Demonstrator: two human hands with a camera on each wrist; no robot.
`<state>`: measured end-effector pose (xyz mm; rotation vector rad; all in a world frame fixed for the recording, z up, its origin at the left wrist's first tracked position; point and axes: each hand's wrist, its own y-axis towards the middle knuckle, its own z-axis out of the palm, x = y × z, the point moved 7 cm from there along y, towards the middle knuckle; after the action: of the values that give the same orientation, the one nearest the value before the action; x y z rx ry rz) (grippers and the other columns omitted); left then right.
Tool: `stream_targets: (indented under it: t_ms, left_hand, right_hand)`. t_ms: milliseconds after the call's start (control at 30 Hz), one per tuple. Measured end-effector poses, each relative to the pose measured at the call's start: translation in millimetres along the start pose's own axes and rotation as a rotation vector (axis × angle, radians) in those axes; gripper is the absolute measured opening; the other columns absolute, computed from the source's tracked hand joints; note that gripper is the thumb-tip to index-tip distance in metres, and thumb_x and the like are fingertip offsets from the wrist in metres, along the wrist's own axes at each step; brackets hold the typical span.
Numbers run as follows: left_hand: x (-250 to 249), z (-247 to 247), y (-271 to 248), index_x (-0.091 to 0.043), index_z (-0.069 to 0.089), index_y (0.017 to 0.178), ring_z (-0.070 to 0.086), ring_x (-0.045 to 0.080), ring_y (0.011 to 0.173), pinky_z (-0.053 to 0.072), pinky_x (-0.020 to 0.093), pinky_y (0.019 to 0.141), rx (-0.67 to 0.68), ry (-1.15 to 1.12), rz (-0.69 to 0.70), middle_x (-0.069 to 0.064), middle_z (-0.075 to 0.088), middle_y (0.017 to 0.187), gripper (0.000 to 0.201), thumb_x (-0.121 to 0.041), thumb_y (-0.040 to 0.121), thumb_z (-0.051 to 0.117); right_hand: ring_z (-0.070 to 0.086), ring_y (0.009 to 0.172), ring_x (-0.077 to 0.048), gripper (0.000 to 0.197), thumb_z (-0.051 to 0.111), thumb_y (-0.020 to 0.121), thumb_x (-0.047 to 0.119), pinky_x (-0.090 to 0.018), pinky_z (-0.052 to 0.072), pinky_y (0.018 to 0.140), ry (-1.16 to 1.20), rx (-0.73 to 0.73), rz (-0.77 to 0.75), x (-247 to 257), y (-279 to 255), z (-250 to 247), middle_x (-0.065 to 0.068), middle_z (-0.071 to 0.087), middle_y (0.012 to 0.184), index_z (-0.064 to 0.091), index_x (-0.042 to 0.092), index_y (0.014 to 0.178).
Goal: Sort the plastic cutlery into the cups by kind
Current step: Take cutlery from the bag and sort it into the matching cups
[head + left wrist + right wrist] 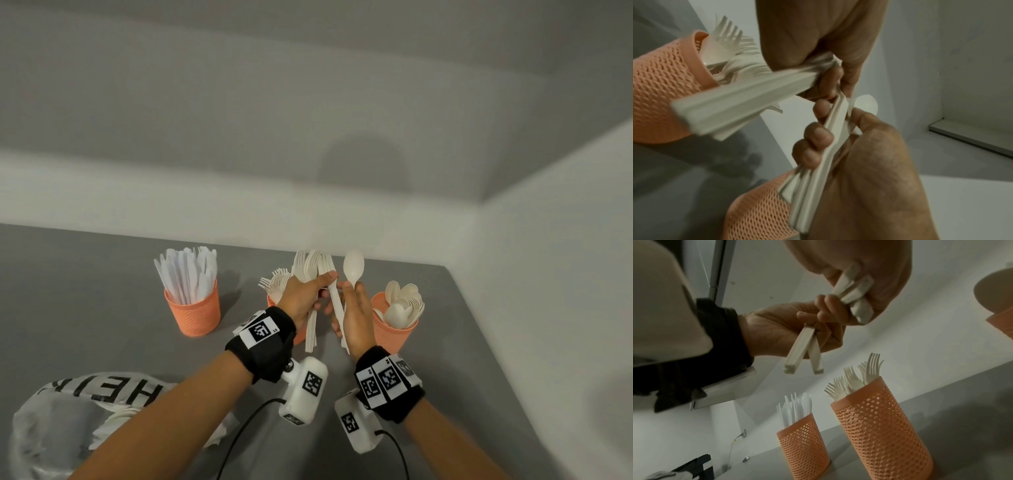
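Evidently the sort is well advanced: three orange perforated plastic cups stand on the grey table [102,291], each already stocked by kind. Taking the middle orange mesh cup of forks [881,428] as the landmark, the orange mesh cup of white plastic knives [193,305] stands well to its left and the orange mesh cup of white plastic spoons [394,325] to its right. A clear plastic bag with black lettering [68,421] lies nearer the person than the fork cup, on the left; what it holds cannot be made out, so the amount left to sort is uncertain. Directly above the fork cup, the left hand [305,299] has its fingers curled round a bundle of white plastic forks [310,265], tines upward. Just to the right of that bundle, the right hand [354,313] grips several white handles, with one white plastic spoon [353,265] standing bowl-up above its fingertips. The held pieces are judged not yet deposited.
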<state>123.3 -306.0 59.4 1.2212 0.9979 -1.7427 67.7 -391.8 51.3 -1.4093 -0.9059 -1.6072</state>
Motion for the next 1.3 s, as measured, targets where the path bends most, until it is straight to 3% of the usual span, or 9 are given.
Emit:
stream_targets:
  t_ms: [200,300,367,533,633,767,867,1200,1300]
  left_hand:
    - [-3,8,-5,0.001,0.059,0.072,0.042,0.01,0.034,0.037,0.02,0.04,0.0,0.024,0.038,0.002,0.051,0.042,0.03,-0.022,0.091,0.056]
    - [-7,6,-6,0.004,0.06,0.079,0.059,0.01,0.043,0.046,0.018,0.044,-0.042,-0.061,0.04,0.01,0.064,0.062,0.033,-0.022,0.096,0.048]
    - [-9,3,-3,0.003,0.059,0.085,0.064,0.01,0.048,0.05,0.018,0.045,-0.044,-0.091,0.037,0.006,0.067,0.059,0.031,-0.02,0.098,0.043]
    - [-22,-11,15,-0.008,0.053,0.079,0.046,0.009,0.036,0.045,0.02,0.043,-0.056,-0.126,0.064,-0.005,0.048,0.04,0.019,-0.009,0.096,0.044]
    - [-43,-24,20,-0.009,0.059,0.083,0.041,0.006,0.035,0.04,0.021,0.042,-0.104,-0.136,0.144,-0.008,0.042,0.038,0.017,-0.012,0.095,0.047]
    - [-75,-46,25,-0.015,0.055,0.072,0.041,0.004,0.035,0.041,0.018,0.042,-0.224,-0.156,0.292,-0.009,0.043,0.037,0.027,-0.026,0.095,0.049]
    - [-89,-59,30,-0.016,0.052,0.07,0.042,0.004,0.037,0.043,0.018,0.045,-0.28,-0.169,0.374,-0.011,0.045,0.038,0.028,-0.026,0.096,0.048]
    - [-52,-62,36,-0.015,0.049,0.069,0.054,0.005,0.042,0.053,0.02,0.053,-0.301,-0.015,0.39,-0.006,0.054,0.041,0.034,-0.029,0.099,0.04]
    - [-39,-60,38,-0.014,0.048,0.069,0.061,0.01,0.049,0.056,0.027,0.062,-0.281,0.014,0.379,-0.002,0.059,0.044,0.035,-0.03,0.099,0.038]
  right_hand:
    - [0.05,0.049,-0.011,0.022,0.028,0.102,0.024,-0.019,0.034,0.037,-0.041,-0.015,-0.006,2,2,0,-0.005,0.057,0.068,0.044,0.018,0.087]
    - [0.057,0.062,-0.014,0.024,0.033,0.1,0.019,-0.023,0.047,0.055,-0.07,-0.057,-0.039,5,8,-11,-0.002,0.059,0.071,0.05,0.018,0.084]
    - [0.055,0.063,-0.013,0.024,0.036,0.098,0.015,-0.024,0.046,0.062,-0.064,-0.064,-0.031,7,13,-19,-0.001,0.057,0.068,0.054,0.016,0.081]
    - [0.038,0.049,-0.007,0.02,0.04,0.071,0.025,-0.022,0.034,0.054,0.136,-0.174,-0.015,18,30,-47,0.01,0.041,0.047,0.056,0.017,0.079]
    - [0.028,0.037,-0.004,0.013,0.044,0.068,0.028,-0.018,0.027,0.043,0.264,-0.233,-0.05,37,47,-68,0.012,0.031,0.04,0.046,0.015,0.072]
    - [0.028,0.036,-0.005,0.03,0.06,0.077,0.024,-0.022,0.031,0.048,0.096,-0.306,-0.082,52,64,-95,0.013,0.03,0.038,0.036,0.018,0.059]
    - [0.032,0.036,-0.005,0.034,0.055,0.087,0.015,-0.026,0.033,0.054,0.023,-0.319,-0.091,50,72,-105,0.012,0.032,0.035,0.037,0.015,0.058]
    - [0.042,0.054,-0.014,0.036,0.046,0.092,0.013,-0.03,0.038,0.064,-0.144,-0.28,-0.058,14,72,-116,0.012,0.043,0.041,0.038,0.015,0.057]
    - [0.044,0.056,-0.014,0.034,0.046,0.093,0.014,-0.028,0.039,0.061,-0.276,-0.272,-0.052,10,69,-117,0.002,0.046,0.054,0.041,0.012,0.059]
